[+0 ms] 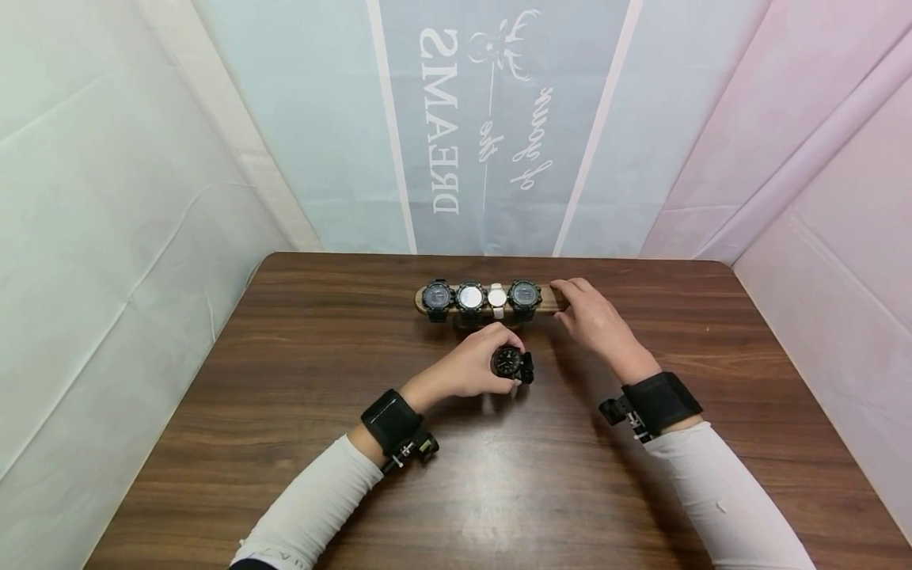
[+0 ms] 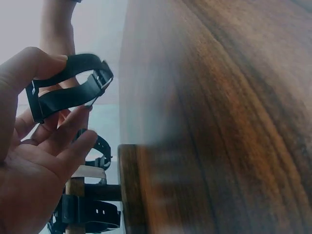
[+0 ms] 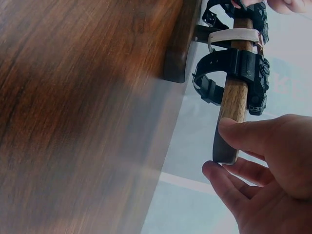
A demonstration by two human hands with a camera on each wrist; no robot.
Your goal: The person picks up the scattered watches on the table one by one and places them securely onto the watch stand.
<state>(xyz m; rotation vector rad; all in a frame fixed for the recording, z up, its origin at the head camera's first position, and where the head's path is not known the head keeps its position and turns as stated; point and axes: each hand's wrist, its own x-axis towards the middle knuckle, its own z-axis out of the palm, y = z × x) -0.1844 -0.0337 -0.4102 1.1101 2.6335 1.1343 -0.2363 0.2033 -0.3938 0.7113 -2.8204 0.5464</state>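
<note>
My left hand (image 1: 473, 368) holds a black wristwatch (image 1: 507, 362) between thumb and fingers, its dark dial facing up, just in front of a wooden watch stand (image 1: 547, 300). In the left wrist view the black strap (image 2: 66, 100) of this watch forms a buckled loop. My right hand (image 1: 594, 321) pinches the bare right end of the stand's bar (image 3: 233, 102), with thumb on one side and fingers beneath. Side by side on the bar sit a black watch (image 1: 438, 296), a white-dialled dark watch (image 1: 470, 297), a small white watch (image 1: 496, 296) and another black watch (image 1: 525, 294).
The stand's wooden base (image 3: 178, 53) rests on the brown wooden table (image 1: 342, 348), near its back edge. A printed cloth (image 1: 492, 229) hangs behind, with pale cloth walls (image 1: 107, 198) at either side. Each wrist carries a strapped camera, the right one (image 1: 614, 410) hanging inward.
</note>
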